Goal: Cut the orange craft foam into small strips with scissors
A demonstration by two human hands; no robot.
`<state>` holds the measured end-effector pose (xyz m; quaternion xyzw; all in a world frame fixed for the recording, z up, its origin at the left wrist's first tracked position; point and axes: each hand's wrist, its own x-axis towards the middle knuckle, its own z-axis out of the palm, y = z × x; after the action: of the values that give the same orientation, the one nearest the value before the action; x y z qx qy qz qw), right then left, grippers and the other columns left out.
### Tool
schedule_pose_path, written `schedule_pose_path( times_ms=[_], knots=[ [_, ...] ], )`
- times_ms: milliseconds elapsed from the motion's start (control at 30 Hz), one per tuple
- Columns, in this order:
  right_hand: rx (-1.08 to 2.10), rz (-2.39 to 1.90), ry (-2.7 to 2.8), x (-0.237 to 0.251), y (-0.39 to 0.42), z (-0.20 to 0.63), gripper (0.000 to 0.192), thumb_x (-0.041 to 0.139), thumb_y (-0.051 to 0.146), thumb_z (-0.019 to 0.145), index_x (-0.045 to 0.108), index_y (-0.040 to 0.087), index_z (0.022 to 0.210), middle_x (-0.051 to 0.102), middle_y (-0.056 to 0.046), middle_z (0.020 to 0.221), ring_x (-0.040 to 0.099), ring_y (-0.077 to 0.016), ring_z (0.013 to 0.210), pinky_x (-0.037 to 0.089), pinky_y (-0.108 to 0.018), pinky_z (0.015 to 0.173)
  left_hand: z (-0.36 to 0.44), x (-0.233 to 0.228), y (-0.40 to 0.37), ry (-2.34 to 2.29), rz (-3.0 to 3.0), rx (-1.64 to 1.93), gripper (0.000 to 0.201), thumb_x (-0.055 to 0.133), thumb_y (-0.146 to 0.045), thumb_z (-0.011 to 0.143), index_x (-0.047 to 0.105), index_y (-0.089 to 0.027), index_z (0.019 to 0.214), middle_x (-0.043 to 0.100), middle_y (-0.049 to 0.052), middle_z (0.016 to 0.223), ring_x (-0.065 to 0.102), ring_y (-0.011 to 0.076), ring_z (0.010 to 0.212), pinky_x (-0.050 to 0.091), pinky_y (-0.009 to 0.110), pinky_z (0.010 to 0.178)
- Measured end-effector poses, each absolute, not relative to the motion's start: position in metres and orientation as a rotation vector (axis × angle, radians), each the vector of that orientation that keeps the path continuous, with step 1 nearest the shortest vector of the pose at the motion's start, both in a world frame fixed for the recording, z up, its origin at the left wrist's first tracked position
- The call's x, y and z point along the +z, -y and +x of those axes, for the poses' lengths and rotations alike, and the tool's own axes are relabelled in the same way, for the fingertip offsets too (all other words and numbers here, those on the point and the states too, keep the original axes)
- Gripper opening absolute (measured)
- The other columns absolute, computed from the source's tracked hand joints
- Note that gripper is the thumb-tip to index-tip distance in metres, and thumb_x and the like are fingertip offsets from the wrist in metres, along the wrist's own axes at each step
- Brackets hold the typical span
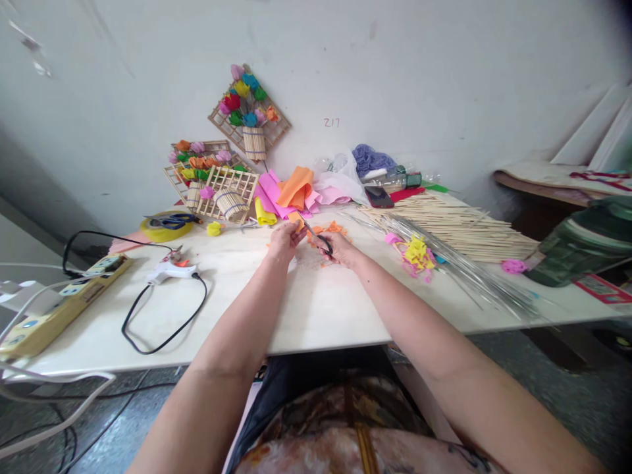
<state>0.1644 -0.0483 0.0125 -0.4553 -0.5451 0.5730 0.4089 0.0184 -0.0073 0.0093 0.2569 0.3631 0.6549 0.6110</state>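
Between the fingers of my left hand (286,239) is a small piece of orange crepe paper (295,217). My right hand (343,251) is closed round the dark handles of a pair of scissors (323,245). The blades point up and left, against or very near the orange paper; I cannot tell whether they touch it. Cut orange pieces (336,228) lie on the white table (316,309) just beyond my right hand. Behind my hands are folded sheets of orange crepe paper (296,187), pink crepe paper (271,191) and yellow crepe paper (265,212).
Lattice panels with paper flowers (254,108) lean at the back. On the left lie a glue gun (172,271), a power strip (64,303) and yellow tape (165,227). Right are bamboo sticks (459,227), metal wires (459,270), a phone (379,197) and a green bottle (582,240).
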Motion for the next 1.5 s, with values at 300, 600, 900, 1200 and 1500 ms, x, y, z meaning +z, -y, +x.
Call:
schedule_pose_path(
  times_ms=[300,600,900,1200,1500],
  knots=[
    [1.447,-1.139,1.411,0.007,0.044,0.164,0.019,0.064,0.033,0.087,0.060,0.017,0.078,0.047,0.006,0.050,0.038,-0.0068,0.037,0.025,-0.017,0.035,0.018,0.008,0.005,-0.891,0.589,1.529,0.014,0.070,-0.010,0.074,0.063,-0.016,0.085,0.068,0.001,0.069,0.070,0.0124,0.065,0.060,0.029,0.082],
    [1.466,-1.077,1.441,0.003,0.043,0.167,0.023,0.063,0.036,0.088,0.056,0.017,0.077,0.050,0.006,0.052,0.041,-0.0058,0.036,0.025,-0.016,0.033,0.016,0.009,0.006,-0.888,0.621,1.535,0.009,0.066,-0.008,0.076,0.063,-0.016,0.080,0.068,0.001,0.068,0.069,0.0118,0.065,0.058,0.030,0.086],
    [1.431,-1.087,1.432,0.000,0.039,0.170,0.027,0.065,0.042,0.089,0.056,0.018,0.082,0.052,0.005,0.056,0.042,-0.0053,0.036,0.022,-0.016,0.030,0.021,0.011,0.011,-0.881,0.698,1.471,0.009,0.063,-0.006,0.079,0.063,-0.013,0.073,0.068,0.003,0.067,0.069,0.0130,0.063,0.059,0.030,0.080],
    [1.393,-1.108,1.465,-0.002,0.036,0.172,0.029,0.066,0.047,0.086,0.059,0.019,0.084,0.050,0.006,0.055,0.039,-0.0055,0.035,0.020,-0.017,0.031,0.021,0.011,0.012,-0.880,0.705,1.467,0.009,0.068,-0.008,0.076,0.062,-0.014,0.074,0.070,0.004,0.070,0.070,0.0137,0.065,0.058,0.029,0.078],
    [1.402,-1.136,1.460,0.006,0.043,0.169,0.028,0.064,0.045,0.087,0.058,0.018,0.081,0.047,0.006,0.052,0.037,-0.0060,0.034,0.018,-0.018,0.033,0.018,0.012,0.011,-0.912,0.699,1.481,0.011,0.071,-0.011,0.075,0.061,-0.014,0.076,0.069,0.003,0.069,0.071,0.0139,0.066,0.057,0.026,0.075]
  ],
)
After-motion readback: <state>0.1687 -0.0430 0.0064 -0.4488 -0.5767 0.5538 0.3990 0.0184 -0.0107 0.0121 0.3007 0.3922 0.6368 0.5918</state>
